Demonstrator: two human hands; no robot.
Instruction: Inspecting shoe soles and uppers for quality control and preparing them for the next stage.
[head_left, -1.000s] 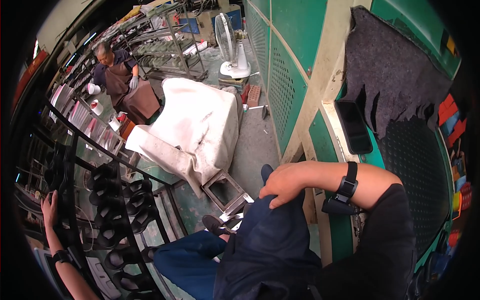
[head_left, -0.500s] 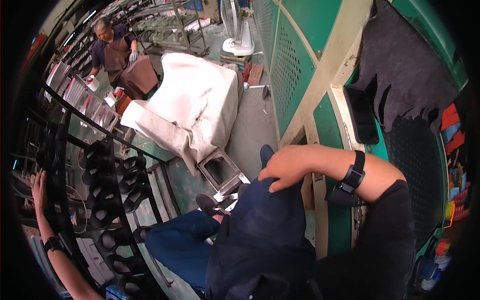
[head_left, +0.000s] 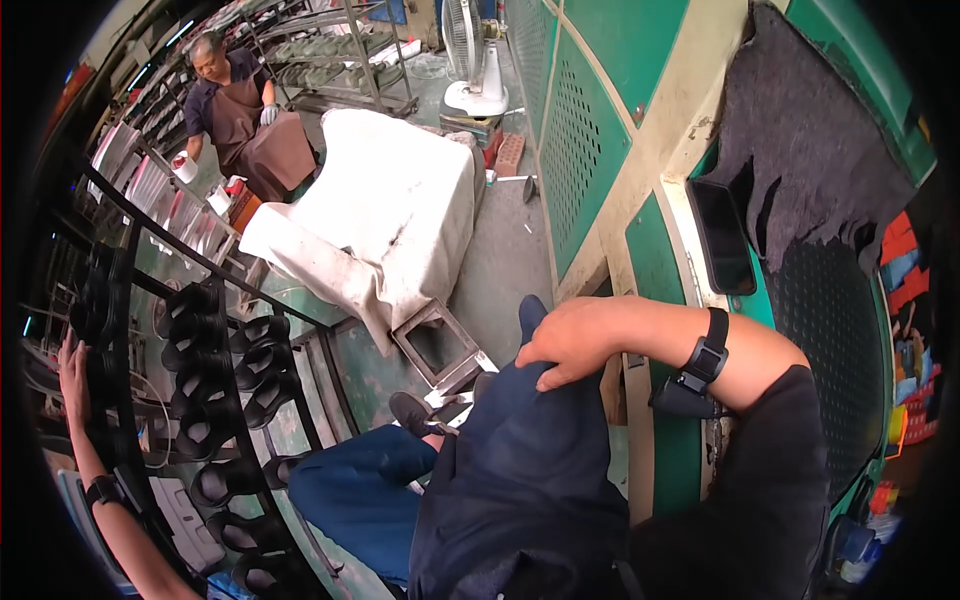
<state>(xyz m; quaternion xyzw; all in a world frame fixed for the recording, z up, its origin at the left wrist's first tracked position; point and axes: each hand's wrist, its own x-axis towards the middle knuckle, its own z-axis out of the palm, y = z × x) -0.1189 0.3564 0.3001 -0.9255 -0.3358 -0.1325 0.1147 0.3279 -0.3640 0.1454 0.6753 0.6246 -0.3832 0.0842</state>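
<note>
Shoes (head_left: 97, 305) just beside left fingers (head_left: 68, 358); contact unclear.

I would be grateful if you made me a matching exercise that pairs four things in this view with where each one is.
Things:
1. Left hand
2. White fan
3. Right hand
4. Phone

Places:
A. Resting on the dark blue trousers
B. Beside the ragged grey cloth
C. Beside black shoes at the far left
D. Near the perforated green panel

Right pairs: 1-C, 2-D, 3-A, 4-B
</note>
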